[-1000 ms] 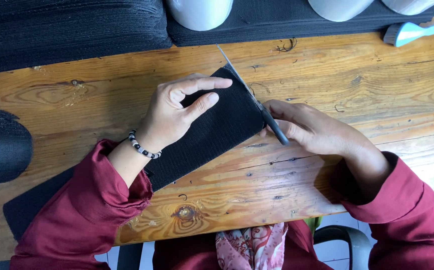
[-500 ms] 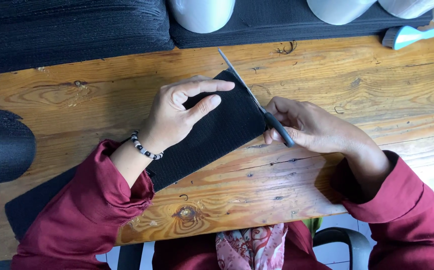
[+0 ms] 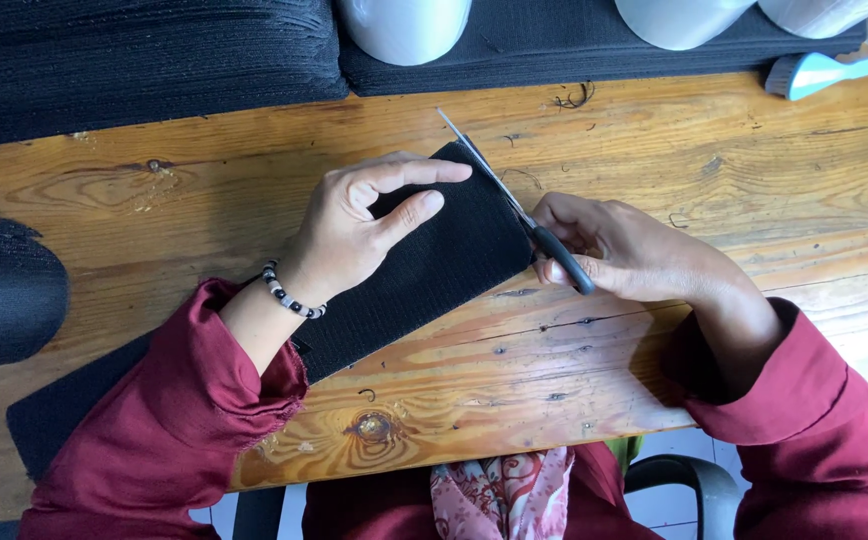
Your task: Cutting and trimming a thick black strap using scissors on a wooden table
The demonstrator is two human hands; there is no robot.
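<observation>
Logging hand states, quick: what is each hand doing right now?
Left hand: open, fingers pressing the black elastic band flat on the wooden table.
Right hand: closed on the scissors.

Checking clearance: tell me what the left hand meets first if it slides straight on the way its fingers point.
The left hand points right along the black fabric strip; it would likely first meet the scissors at the strip's end.

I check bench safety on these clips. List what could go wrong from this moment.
1. The left hand presses the black strip with its fingertips close to the scissors; a slip might nick them.
2. The right hand cuts along the strip's end edge; if the strip shifts on the wooden table, the cut may wander.
</observation>
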